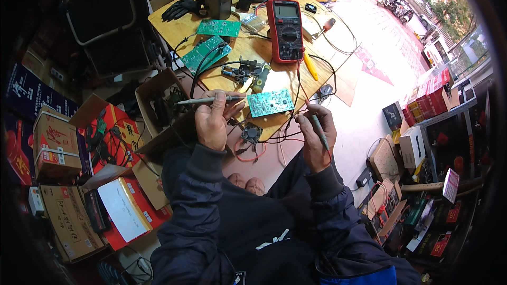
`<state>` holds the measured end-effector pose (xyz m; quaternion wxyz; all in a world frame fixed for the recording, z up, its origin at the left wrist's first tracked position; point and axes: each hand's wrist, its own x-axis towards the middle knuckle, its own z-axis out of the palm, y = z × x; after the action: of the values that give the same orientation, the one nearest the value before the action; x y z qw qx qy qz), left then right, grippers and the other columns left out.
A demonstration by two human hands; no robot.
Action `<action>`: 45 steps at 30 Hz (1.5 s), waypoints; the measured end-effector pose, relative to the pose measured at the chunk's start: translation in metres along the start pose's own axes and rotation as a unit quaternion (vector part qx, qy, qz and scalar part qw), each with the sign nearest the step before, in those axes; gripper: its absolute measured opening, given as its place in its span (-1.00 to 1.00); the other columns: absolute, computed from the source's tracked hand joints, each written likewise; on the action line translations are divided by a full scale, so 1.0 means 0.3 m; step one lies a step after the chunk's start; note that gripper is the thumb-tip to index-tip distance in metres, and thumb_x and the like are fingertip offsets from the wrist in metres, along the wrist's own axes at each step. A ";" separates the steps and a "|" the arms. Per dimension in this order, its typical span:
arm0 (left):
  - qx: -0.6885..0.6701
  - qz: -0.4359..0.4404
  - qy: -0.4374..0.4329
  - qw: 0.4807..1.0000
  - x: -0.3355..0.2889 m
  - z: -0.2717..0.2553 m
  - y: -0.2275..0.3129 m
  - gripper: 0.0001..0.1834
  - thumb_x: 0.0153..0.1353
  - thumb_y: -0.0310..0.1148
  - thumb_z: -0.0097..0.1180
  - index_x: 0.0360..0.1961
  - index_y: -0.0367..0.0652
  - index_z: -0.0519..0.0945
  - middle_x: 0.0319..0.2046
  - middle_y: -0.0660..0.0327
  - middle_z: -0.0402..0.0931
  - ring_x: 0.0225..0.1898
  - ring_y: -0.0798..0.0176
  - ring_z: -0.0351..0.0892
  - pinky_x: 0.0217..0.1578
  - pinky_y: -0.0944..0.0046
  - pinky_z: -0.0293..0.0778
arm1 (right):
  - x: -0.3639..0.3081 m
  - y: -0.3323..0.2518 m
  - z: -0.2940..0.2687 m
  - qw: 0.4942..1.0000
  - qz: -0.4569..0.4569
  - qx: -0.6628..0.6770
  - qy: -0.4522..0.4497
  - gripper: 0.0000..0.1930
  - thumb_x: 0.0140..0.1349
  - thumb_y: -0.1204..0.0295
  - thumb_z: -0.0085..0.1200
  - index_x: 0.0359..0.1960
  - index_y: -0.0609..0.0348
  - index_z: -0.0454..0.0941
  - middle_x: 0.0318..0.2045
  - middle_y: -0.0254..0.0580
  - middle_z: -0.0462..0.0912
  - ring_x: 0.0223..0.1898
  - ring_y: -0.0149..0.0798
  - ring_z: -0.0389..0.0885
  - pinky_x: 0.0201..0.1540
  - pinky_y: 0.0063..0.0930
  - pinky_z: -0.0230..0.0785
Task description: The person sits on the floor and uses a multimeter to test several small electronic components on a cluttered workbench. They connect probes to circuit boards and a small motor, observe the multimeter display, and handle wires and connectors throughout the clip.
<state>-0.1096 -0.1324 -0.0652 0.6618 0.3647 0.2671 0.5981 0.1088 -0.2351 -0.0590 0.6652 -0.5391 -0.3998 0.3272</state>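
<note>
My left hand [212, 122] is closed round a slim grey pen-shaped tool [203, 100], which lies crosswise through the fingers. Its fingertips are at the left edge of a small green circuit board [271, 103]; whether they grip the board is unclear. In my right hand [315, 142] is a grey-green test probe [320, 129] with a red lead at its lower end, held just right of the board. Beyond the board a red multimeter [287, 31] stands tilted, with leads plugged into its lower end. Pliers [260, 78] lie behind the board's left part.
On the wooden table [174, 20] lie two larger green boards [206, 55], a black glove [182, 8], a black adapter [217, 1] and a yellow-handled tool [310, 66]. A small fan [251, 133] sits at the near edge among loose cables. Cardboard boxes [55, 142] crowd the left.
</note>
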 end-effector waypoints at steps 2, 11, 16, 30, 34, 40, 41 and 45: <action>0.001 -0.001 -0.001 1.000 -0.002 -0.001 0.001 -0.78 0.64 -0.29 -0.05 -0.03 -0.27 0.44 -0.08 -0.04 0.69 -0.02 0.11 0.76 0.03 0.19 0.74 | -0.009 -0.008 -0.002 1.000 -0.002 -0.019 0.004 -0.63 0.40 0.59 0.24 0.19 0.26 0.48 -0.13 -0.23 0.61 -0.08 -0.38 0.61 0.07 -0.49 0.48; -0.001 0.014 0.006 1.000 -0.005 -0.001 0.004 -0.76 0.64 -0.27 -0.04 -0.04 -0.28 0.45 -0.10 -0.06 0.69 -0.05 0.12 0.77 0.03 0.21 0.74 | -0.026 -0.031 0.017 1.000 0.000 -0.009 0.015 -0.78 0.43 0.55 0.20 0.07 0.26 0.57 -0.16 -0.26 0.66 -0.15 -0.47 0.57 -0.08 -0.59 0.43; 0.008 0.013 0.003 1.000 -0.006 -0.001 0.008 -0.71 0.63 -0.22 -0.02 -0.06 -0.30 0.49 -0.10 -0.05 0.69 -0.07 0.15 0.77 0.01 0.23 0.74 | -0.029 -0.040 0.019 1.000 -0.001 0.014 0.011 -0.80 0.44 0.55 0.18 0.05 0.27 0.59 -0.19 -0.26 0.66 -0.18 -0.47 0.58 -0.12 -0.58 0.45; 0.062 0.091 0.082 0.991 -0.006 -0.027 0.034 -0.62 0.64 -0.13 -0.06 -0.12 -0.29 0.50 -0.26 0.02 0.70 -0.22 0.15 0.79 -0.18 0.25 0.75 | -0.013 -0.109 -0.056 0.996 -0.026 0.020 0.081 -0.81 0.46 0.42 0.18 -0.05 0.31 0.58 -0.39 -0.21 0.64 -0.37 -0.41 0.57 -0.19 -0.53 0.45; 0.068 0.094 0.073 0.991 -0.009 -0.032 0.034 -0.62 0.64 -0.12 -0.06 -0.11 -0.30 0.50 -0.27 0.02 0.70 -0.23 0.16 0.79 -0.18 0.27 0.75 | -0.013 -0.118 -0.077 0.994 -0.031 0.000 0.107 -0.75 0.51 0.32 0.14 -0.09 0.32 0.59 -0.41 -0.20 0.63 -0.39 -0.41 0.57 -0.23 -0.52 0.45; 0.076 0.094 0.062 0.991 -0.016 -0.032 0.037 -0.61 0.64 -0.13 -0.06 -0.17 -0.29 0.52 -0.26 0.02 0.71 -0.24 0.18 0.79 -0.19 0.28 0.74 | -0.024 -0.124 -0.090 0.995 -0.031 0.009 0.092 -0.73 0.55 0.30 0.11 -0.08 0.34 0.59 -0.41 -0.20 0.63 -0.42 -0.42 0.55 -0.27 -0.53 0.47; 0.080 0.090 0.059 0.991 -0.016 -0.033 0.037 -0.61 0.64 -0.14 -0.06 -0.19 -0.29 0.53 -0.26 0.02 0.71 -0.24 0.19 0.79 -0.19 0.29 0.74 | -0.025 -0.123 -0.091 0.995 -0.028 0.009 0.091 -0.73 0.55 0.30 0.11 -0.07 0.34 0.59 -0.41 -0.20 0.63 -0.42 -0.42 0.55 -0.27 -0.53 0.47; 0.094 0.082 0.061 0.990 -0.026 -0.034 0.036 -0.58 0.64 -0.11 -0.07 -0.17 -0.30 0.55 -0.27 0.04 0.70 -0.24 0.20 0.78 -0.18 0.30 0.71 | -0.030 -0.118 -0.087 0.997 -0.010 0.006 0.073 -0.72 0.58 0.32 0.07 0.02 0.36 0.60 -0.43 -0.24 0.58 -0.42 -0.43 0.53 -0.28 -0.55 0.43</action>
<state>-0.1251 -0.1382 -0.0631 0.5552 0.4091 0.3313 0.6439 0.1278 -0.2619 -0.0284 0.6988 -0.5539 -0.3537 0.2824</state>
